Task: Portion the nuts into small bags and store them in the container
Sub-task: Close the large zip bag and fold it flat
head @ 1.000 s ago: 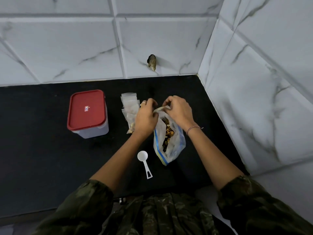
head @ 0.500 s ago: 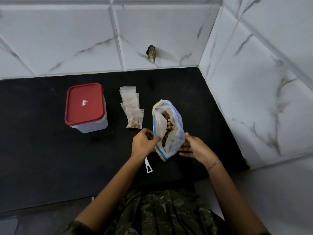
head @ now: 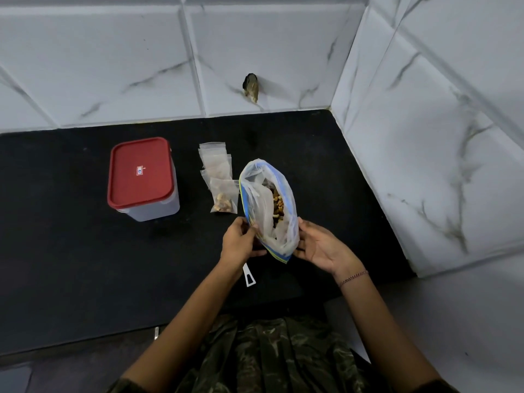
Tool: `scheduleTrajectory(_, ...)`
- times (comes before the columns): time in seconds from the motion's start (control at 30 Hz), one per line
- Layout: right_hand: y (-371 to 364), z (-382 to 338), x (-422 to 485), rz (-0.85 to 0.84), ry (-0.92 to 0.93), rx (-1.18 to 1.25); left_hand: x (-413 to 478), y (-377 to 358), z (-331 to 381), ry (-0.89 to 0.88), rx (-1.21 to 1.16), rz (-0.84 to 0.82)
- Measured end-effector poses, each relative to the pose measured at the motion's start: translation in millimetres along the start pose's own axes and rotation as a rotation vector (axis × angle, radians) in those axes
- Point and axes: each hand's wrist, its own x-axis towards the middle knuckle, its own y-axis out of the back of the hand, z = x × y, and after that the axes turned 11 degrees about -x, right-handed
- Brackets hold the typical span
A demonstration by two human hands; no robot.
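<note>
left hand (head: pixel 241 241) pinching edge of open nut bag (head: pixel 266 219), right hand (head: pixel 320 246) flat-open against its other side, bag between both hands, small bags (head: pixel 219 180) just beyond left hand, lidded container (head: pixel 141 177) further left, scoop handle (head: pixel 249 276) by left wrist

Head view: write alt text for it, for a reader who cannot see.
Two hands hold an open zip bag of nuts on a black counter: the left hand pinches its near edge, the right hand steadies its side. To the left lie small clear bags, one holding nuts, and a closed red-lidded container; a white handle shows under the left wrist.
</note>
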Motion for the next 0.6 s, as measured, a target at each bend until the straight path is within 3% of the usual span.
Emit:
scheduleTrajectory(0.13,-5,-4,-3,-0.058,0.021,0.05,-3,-5,12,-0.024,-0.065,-0.034)
scheduleTrajectory(0.27,-8,-10,-8,-0.075,-0.028,-0.068,-3,-6,21,-0.084,-0.022,-0.031)
scheduleTrajectory(0.43,-15,-25,-8,0.01,-0.034,-0.478,-8,-8,29,-0.149,0.049,-0.067)
scheduleTrajectory(0.6,-24,-34,-9,0.341,0.117,-1.021,-6,-9,30,-0.223,0.194,-0.024)
